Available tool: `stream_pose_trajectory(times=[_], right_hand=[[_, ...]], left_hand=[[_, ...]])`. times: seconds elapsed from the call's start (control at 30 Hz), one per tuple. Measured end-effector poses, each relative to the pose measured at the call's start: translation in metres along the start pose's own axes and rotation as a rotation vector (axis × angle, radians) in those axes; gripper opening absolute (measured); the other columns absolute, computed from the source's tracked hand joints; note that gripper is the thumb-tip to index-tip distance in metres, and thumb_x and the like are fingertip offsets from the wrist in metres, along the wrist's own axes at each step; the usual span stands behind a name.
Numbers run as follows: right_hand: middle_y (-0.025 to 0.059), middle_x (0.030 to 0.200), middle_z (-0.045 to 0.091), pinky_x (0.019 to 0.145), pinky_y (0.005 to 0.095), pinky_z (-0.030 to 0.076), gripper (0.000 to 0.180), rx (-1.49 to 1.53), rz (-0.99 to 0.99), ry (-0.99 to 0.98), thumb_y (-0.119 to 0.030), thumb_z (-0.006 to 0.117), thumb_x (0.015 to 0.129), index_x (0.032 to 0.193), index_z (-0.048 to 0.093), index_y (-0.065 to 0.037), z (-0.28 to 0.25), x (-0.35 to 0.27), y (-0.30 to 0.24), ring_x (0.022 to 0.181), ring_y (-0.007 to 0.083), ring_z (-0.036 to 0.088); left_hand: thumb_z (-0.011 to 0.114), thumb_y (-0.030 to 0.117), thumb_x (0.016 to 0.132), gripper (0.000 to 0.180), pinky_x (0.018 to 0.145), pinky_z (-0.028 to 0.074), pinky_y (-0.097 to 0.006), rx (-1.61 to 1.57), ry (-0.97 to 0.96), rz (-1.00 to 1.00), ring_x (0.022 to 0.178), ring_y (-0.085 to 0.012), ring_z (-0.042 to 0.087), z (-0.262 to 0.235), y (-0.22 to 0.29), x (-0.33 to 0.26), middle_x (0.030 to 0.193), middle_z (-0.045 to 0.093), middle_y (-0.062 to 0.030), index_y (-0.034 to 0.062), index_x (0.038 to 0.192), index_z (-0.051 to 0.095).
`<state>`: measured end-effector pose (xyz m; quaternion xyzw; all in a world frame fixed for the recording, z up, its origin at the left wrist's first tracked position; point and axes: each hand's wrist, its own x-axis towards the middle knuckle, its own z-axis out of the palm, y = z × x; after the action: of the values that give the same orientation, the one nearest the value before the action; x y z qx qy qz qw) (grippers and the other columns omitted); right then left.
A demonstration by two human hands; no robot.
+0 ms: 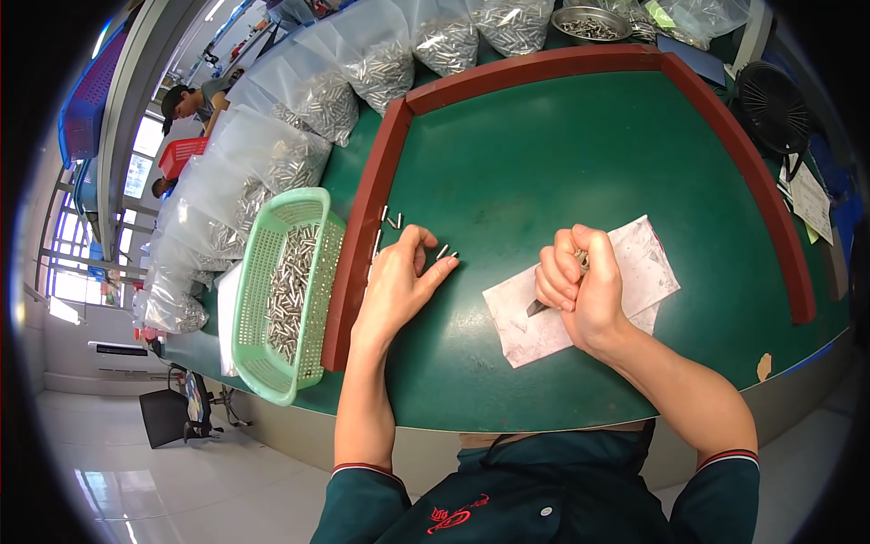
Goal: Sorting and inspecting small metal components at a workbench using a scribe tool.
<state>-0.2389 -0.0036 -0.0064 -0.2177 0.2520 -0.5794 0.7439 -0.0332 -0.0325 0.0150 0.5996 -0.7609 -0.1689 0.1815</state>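
Observation:
My left hand rests low over the green table with its thumb stretched out and its index finger bent, a gap between them. Small metal pins lie right by the thumb tip, and it may touch one. A few more pins lie beyond the knuckles, along the red-brown wooden rail. My right hand is closed in a fist above a stained white cloth. Out of the fist's lower side sticks the dark flat tip of a hand tool; the fingers hide most of it.
A light green plastic basket of metal pins stands left of the rail. Clear bags of metal parts line the table's far and left edges. A metal bowl and a black fan stand at the far right. Another person works at far left.

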Motion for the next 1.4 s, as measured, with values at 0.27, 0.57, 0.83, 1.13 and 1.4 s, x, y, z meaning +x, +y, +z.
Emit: stream_pose_trajectory(times=[0.27,0.57,0.83,1.13,1.4], right_hand=[[0.0009,0.040,0.025,0.035,0.0236,0.018,0.035,-0.003,-0.002,0.015,-0.019,0.028,0.084,0.051,0.026,-0.010,-0.001,0.000,0.000,0.034,0.0085,0.018],[0.0007,0.040,0.025,0.035,0.0236,0.018,0.034,-0.011,-0.003,0.006,-0.019,0.029,0.084,0.051,0.026,-0.010,0.002,-0.001,-0.001,0.035,0.0083,0.018],[0.0002,0.040,0.025,0.035,0.0233,0.018,0.034,0.014,0.014,0.009,-0.020,0.029,0.084,0.052,0.027,-0.010,0.001,-0.002,0.000,0.035,0.0080,0.018],[-0.0001,0.041,0.024,0.035,0.0237,0.018,0.035,0.010,0.004,0.014,-0.020,0.030,0.085,0.052,0.027,-0.010,0.000,0.000,0.000,0.034,0.0083,0.018],[0.0001,0.041,0.024,0.035,0.0237,0.018,0.035,0.013,-0.002,0.006,-0.020,0.029,0.085,0.052,0.026,-0.010,0.001,0.000,0.000,0.034,0.0082,0.018]], left_hand=[[0.063,0.011,0.073,0.016,0.048,0.037,-0.034,0.015,0.026,0.036,0.047,-0.0201,0.046,0.010,-0.007,0.004,0.053,0.047,-0.0100,-0.0022,0.078,0.055],[0.061,0.004,0.072,0.009,0.045,0.036,-0.026,0.157,0.117,0.165,0.043,-0.0130,0.042,0.015,-0.012,0.004,0.050,0.045,-0.0064,-0.0010,0.078,0.058],[0.059,0.005,0.078,0.006,0.048,0.026,-0.017,-0.684,-0.247,-0.071,0.052,0.0001,0.031,0.014,0.006,-0.005,0.056,0.037,0.0090,-0.0005,0.080,0.056],[0.063,0.005,0.073,0.007,0.045,0.025,-0.019,-0.455,-0.369,-0.022,0.049,-0.0008,0.027,0.017,0.029,-0.013,0.051,0.032,0.0091,-0.0007,0.075,0.059],[0.056,0.005,0.080,0.003,0.051,0.030,-0.017,-1.132,-0.315,-0.187,0.057,-0.0018,0.040,0.015,0.013,-0.010,0.068,0.051,0.0036,0.0028,0.081,0.054]])
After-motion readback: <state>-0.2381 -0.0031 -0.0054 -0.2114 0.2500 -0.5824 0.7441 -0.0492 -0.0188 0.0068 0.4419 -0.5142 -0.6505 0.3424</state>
